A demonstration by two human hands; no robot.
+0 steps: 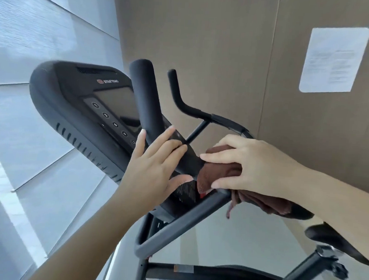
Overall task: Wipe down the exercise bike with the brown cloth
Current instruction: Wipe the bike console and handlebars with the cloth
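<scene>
The black exercise bike [170, 229] fills the middle of the head view, with its console [78, 104] at the left and two upright handlebar horns. My right hand [248, 164] grips the brown cloth [218, 171] and presses it against the base of the near handlebar horn [145, 95]. The cloth's loose end hangs below my wrist. My left hand [154, 168] lies on the same horn just left of the cloth, fingers spread, thumb beneath the bar. The saddle [334, 239] shows at the lower right.
A tall cardboard box [227, 45] with a white label [335, 60] stands right behind the handlebars. Pale wall panels [35, 35] run along the left. The bike's seat post and frame [300, 272] cross the bottom right.
</scene>
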